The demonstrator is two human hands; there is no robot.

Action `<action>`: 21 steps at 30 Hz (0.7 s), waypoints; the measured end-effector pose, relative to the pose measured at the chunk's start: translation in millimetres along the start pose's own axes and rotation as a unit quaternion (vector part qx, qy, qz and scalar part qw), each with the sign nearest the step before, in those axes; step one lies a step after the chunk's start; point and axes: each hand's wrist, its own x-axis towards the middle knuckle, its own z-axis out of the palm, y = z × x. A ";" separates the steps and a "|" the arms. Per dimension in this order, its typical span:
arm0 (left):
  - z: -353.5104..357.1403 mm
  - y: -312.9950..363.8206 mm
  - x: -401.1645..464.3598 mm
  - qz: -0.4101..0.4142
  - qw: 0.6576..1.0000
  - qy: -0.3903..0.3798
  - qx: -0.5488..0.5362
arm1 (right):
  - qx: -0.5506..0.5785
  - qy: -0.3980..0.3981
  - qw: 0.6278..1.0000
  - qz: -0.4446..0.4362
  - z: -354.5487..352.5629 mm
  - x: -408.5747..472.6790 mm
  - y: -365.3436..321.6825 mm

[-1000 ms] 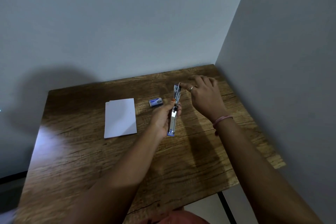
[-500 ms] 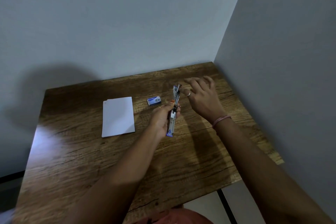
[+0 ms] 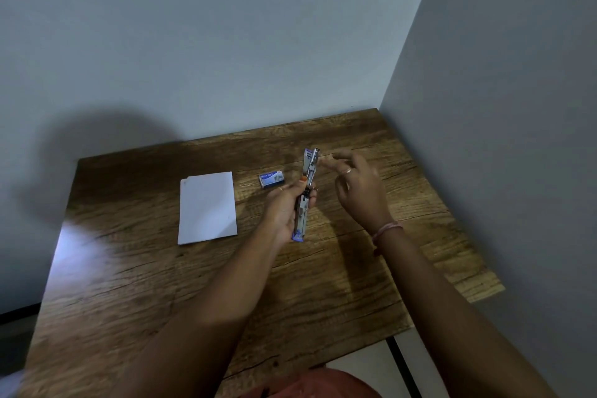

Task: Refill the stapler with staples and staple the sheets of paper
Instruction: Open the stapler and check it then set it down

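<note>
While the left hand (image 3: 284, 213) grips the opened stapler (image 3: 304, 194) above the table (image 3: 323, 284), the right hand (image 3: 358, 191) hovers beside it, fingers spread, holding nothing. Steadying the stapler would ease loading. Staple box (image 3: 272, 179) and paper (image 3: 206, 207) lie left; walls crowd the right.

Dim; glare on table (image 3: 77, 245), shadowed wall (image 3: 106, 152), blurred edges.
</note>
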 end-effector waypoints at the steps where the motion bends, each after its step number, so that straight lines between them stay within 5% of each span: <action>1: -0.3 -0.5 1.4 0.002 1.000 0.000 0.002 | 0.112 0.018 0.989 0.090 1.8 -1.2 -1.2; 3: -1.5 -2.0 4.2 0.012 1.000 0.004 0.010 | 0.346 0.063 0.892 0.283 8.3 -2.7 -6.1; 5: -2.5 -5.0 7.6 0.038 0.998 0.013 0.046 | 0.528 0.066 0.731 0.427 16.1 -5.4 -9.8; 7: -2.7 -9.4 11.0 0.077 0.989 0.023 0.123 | 0.646 0.022 0.581 0.495 23.1 -10.8 -11.2; 9: -3.2 -13.1 14.4 0.127 0.972 0.021 0.197 | 0.703 -0.010 0.492 0.513 27.9 -15.2 -10.7; 13: -4.9 -16.4 18.2 0.224 0.901 0.005 0.373 | 0.744 0.009 0.407 0.529 36.8 -11.5 -11.7; 21: -10.2 -20.8 17.2 0.394 0.691 0.006 0.606 | 0.733 0.030 0.371 0.569 43.7 -4.1 -17.8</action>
